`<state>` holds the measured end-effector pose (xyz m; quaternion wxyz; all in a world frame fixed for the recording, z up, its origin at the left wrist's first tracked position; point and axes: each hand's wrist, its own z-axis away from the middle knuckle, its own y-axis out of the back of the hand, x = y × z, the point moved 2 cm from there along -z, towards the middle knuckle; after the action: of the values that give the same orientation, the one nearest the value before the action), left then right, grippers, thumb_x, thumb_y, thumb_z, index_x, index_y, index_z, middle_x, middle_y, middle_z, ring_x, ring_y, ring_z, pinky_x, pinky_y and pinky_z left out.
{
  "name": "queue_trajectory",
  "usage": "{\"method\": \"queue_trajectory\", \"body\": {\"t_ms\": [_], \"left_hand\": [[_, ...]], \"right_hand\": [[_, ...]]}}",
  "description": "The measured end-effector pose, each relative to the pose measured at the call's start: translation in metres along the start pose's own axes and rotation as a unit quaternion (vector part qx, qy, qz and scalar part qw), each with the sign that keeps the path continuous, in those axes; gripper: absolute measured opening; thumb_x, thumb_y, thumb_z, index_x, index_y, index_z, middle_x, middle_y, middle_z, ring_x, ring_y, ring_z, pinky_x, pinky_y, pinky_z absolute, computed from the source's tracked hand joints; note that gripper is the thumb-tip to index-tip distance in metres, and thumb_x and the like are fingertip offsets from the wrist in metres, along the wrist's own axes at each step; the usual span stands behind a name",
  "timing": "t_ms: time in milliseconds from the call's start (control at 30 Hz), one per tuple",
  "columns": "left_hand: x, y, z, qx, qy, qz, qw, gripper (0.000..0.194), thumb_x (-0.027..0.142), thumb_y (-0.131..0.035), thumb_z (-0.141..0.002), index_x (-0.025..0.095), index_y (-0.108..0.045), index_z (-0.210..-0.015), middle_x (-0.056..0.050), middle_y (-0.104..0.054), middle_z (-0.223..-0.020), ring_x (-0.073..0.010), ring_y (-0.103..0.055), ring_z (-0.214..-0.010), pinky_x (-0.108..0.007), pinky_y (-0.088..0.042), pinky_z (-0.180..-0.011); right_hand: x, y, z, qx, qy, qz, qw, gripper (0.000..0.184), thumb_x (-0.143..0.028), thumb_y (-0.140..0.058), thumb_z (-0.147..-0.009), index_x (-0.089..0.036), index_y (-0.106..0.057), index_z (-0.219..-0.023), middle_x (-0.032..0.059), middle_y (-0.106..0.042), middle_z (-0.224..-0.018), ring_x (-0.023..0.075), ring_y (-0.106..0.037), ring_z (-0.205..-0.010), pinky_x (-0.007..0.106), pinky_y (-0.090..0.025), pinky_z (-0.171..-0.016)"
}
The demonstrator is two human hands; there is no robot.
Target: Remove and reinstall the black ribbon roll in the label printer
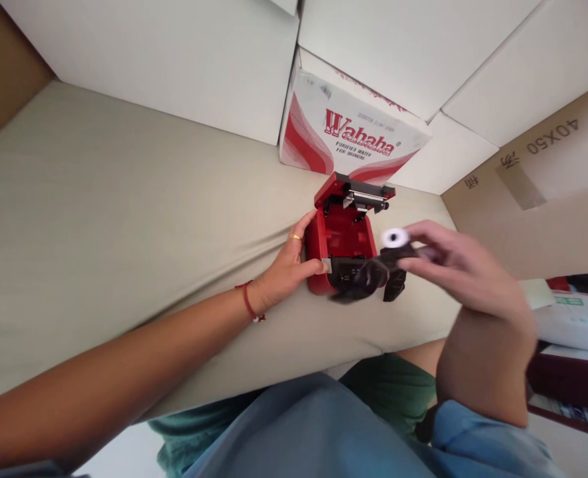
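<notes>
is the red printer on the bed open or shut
Open: the lid of the red printer stands raised at the back, and its hollow red inside shows.

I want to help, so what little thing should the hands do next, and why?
I'd maybe lift the white roll slightly with the right hand, because the dark, floppy strip hangs in front of the open red box, whose side the left hand holds.

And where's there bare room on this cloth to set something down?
The widest free patch of cloth is left of the red device, between the white panels and left forearm. A narrower strip lies between device and near edge. It's crowded on the device's right: right hand, white roll, blurred dark piece.
</notes>
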<state>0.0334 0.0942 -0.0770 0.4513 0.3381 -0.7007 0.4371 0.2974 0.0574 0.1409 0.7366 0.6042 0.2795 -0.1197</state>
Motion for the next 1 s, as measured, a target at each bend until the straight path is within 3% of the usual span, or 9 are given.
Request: {"method": "queue_trajectory", "body": {"t_ms": [100, 167, 267, 433, 600, 667, 767, 900, 1000], "left_hand": [[-0.001, 0.001, 0.0, -0.005, 0.003, 0.004, 1.0, 0.116, 0.037, -0.089, -0.086, 0.034, -0.032, -0.187, -0.012, -0.032, -0.199, -0.0424, -0.028, -0.187, -0.069, -0.022, -0.155], [-0.002, 0.001, -0.001, -0.008, 0.01, 0.009, 1.0, 0.116, 0.038, -0.089, -0.086, 0.036, -0.03, -0.187, -0.011, -0.032, -0.199, -0.0421, -0.028, -0.187, -0.069, -0.025, -0.155], [-0.002, 0.001, -0.002, -0.017, 0.01, 0.027, 0.999, 0.116, 0.039, -0.089, -0.086, 0.039, -0.03, -0.186, -0.009, -0.031, -0.201, -0.0417, -0.032, -0.186, -0.066, -0.035, -0.152], [-0.004, 0.004, -0.003, -0.003, -0.003, 0.028, 1.0, 0.114, 0.04, -0.092, -0.082, 0.041, -0.039, -0.183, -0.006, -0.037, -0.199, -0.0416, -0.04, -0.183, -0.063, -0.04, -0.15], [-0.007, 0.008, -0.006, -0.011, -0.019, 0.021, 1.0, 0.111, 0.044, -0.094, -0.083, 0.043, -0.043, -0.182, -0.004, -0.044, -0.196, -0.0396, -0.041, -0.183, -0.06, -0.038, -0.152], [-0.007, 0.009, -0.006, -0.018, -0.026, 0.015, 0.999, 0.11, 0.046, -0.096, -0.084, 0.044, -0.043, -0.181, -0.004, -0.046, -0.195, -0.039, -0.041, -0.183, -0.059, -0.036, -0.152], [-0.006, 0.01, -0.007, -0.014, -0.027, 0.016, 0.999, 0.111, 0.048, -0.098, -0.082, 0.045, -0.044, -0.179, -0.003, -0.044, -0.196, -0.0391, -0.039, -0.184, -0.058, -0.037, -0.152], [-0.004, 0.007, -0.008, -0.02, -0.017, 0.027, 0.999, 0.112, 0.046, -0.097, -0.082, 0.043, -0.042, -0.179, -0.003, -0.036, -0.2, -0.0391, -0.033, -0.186, -0.057, -0.039, -0.151], [-0.004, 0.007, -0.009, -0.02, -0.015, 0.028, 0.999, 0.111, 0.044, -0.095, -0.082, 0.042, -0.041, -0.179, -0.004, -0.034, -0.2, -0.0377, -0.033, -0.187, -0.055, -0.037, -0.152]], "right_hand": [[0.04, 0.035, 0.03, 0.095, -0.039, -0.104, 0.989, 0.044, -0.062, -0.095, -0.095, -0.034, -0.086, -0.128, 0.008, -0.09, -0.12, 0.0308, -0.085, -0.103, 0.042, -0.069, -0.086], [0.065, 0.036, 0.031, 0.059, -0.065, -0.113, 0.99, 0.046, -0.064, -0.096, -0.092, -0.031, -0.087, -0.122, 0.0097, -0.091, -0.118, 0.0309, -0.085, -0.104, 0.043, -0.07, -0.09], [0.085, 0.006, 0.015, -0.052, -0.081, -0.07, 0.993, 0.041, -0.058, -0.093, -0.09, -0.026, -0.087, -0.114, 0.0078, -0.092, -0.11, 0.0249, -0.081, -0.084, 0.04, -0.068, -0.081], [0.085, -0.047, -0.007, -0.056, -0.075, 0.029, 0.995, 0.029, -0.028, -0.083, -0.091, -0.025, -0.089, -0.119, 0.0043, -0.092, -0.116, 0.0244, -0.082, -0.095, 0.036, -0.064, -0.085], [0.088, -0.025, -0.011, 0.049, -0.118, 0.148, 0.981, 0.035, -0.044, -0.067, -0.112, -0.024, -0.089, -0.129, 0.0101, -0.091, -0.119, 0.0281, -0.081, -0.098, 0.042, -0.063, -0.094], [0.096, -0.017, -0.021, 0.077, -0.144, 0.23, 0.959, 0.041, -0.049, -0.065, -0.115, -0.021, -0.088, -0.135, 0.0166, -0.088, -0.131, 0.0342, -0.079, -0.115, 0.047, -0.061, -0.104], [0.109, -0.026, -0.039, 0.06, -0.165, 0.256, 0.951, 0.045, -0.049, -0.078, -0.107, -0.019, -0.086, -0.14, 0.0218, -0.083, -0.14, 0.0416, -0.072, -0.133, 0.051, -0.059, -0.11], [0.118, -0.043, -0.044, 0.049, -0.181, 0.253, 0.949, 0.031, -0.036, -0.086, -0.096, -0.021, -0.089, -0.123, 0.0182, -0.083, -0.125, 0.0409, -0.072, -0.125, 0.049, -0.06, -0.103], [0.119, -0.035, -0.03, 0.072, -0.175, 0.239, 0.952, 0.028, -0.031, -0.084, -0.094, -0.02, -0.086, -0.119, 0.0167, -0.082, -0.121, 0.038, -0.073, -0.119, 0.048, -0.059, -0.101]]}}
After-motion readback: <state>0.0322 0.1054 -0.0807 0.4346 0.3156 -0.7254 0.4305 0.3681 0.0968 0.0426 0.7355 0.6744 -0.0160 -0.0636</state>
